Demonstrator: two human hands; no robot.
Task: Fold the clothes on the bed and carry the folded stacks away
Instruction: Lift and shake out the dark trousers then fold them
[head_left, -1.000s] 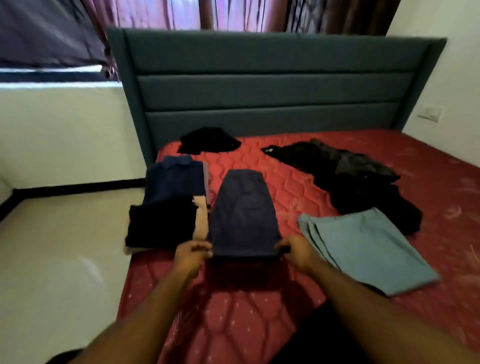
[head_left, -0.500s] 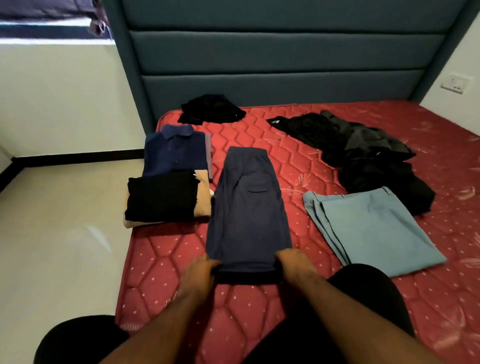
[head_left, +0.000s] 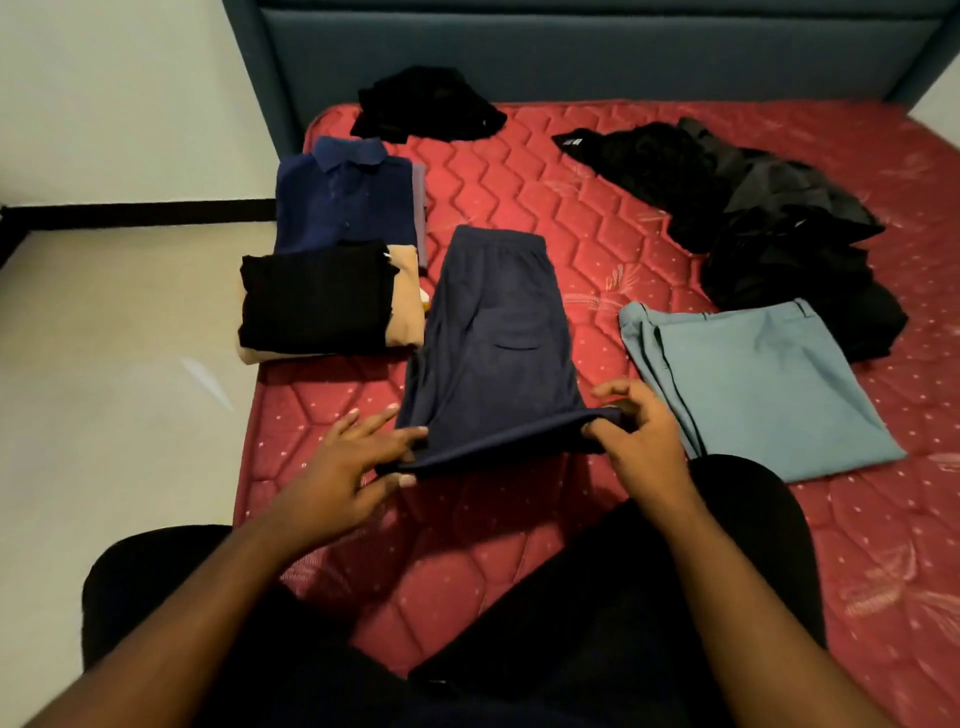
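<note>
Nearest, the person's dark-clad knees sit at the foot edge of the red quilted mattress (head_left: 519, 197), forearms reaching forward over it. Left hand (head_left: 343, 467): thumb and a fingertip pinch the near left corner of the navy shorts (head_left: 493, 343), other fingers spread out fairly straight above the cloth. Right hand (head_left: 636, 431): fingers curled, pinching the near right corner of the same hem, upper fingers fanned loosely. Hem lifted a little off the mattress and stretched taut between the two hands; rest of the shorts lies flat, running away toward the headboard, waistband at the far end, one welt pocket facing up. Just left of the shorts, at the mattress's left edge, a folded stack: black garment (head_left: 317, 296) on top of a tan garment (head_left: 408, 306), the tan edge touching or nearly touching the shorts' side. Right of the shorts, apart from them, folded light blue trousers (head_left: 753, 379) lie flat. Farther back on the left, a folded navy polo shirt (head_left: 345, 192), collar toward the headboard, a grey layer showing under its right edge; it abuts the black-and-tan stack. Farther right, an unfolded heap of black and dark grey clothes (head_left: 769, 223), its near end touching the light blue trousers' far corner. Farthest, a crumpled black garment (head_left: 426, 104) near the teal upholstered headboard (head_left: 571, 52). Pale floor (head_left: 104, 364) left of the bed.
</note>
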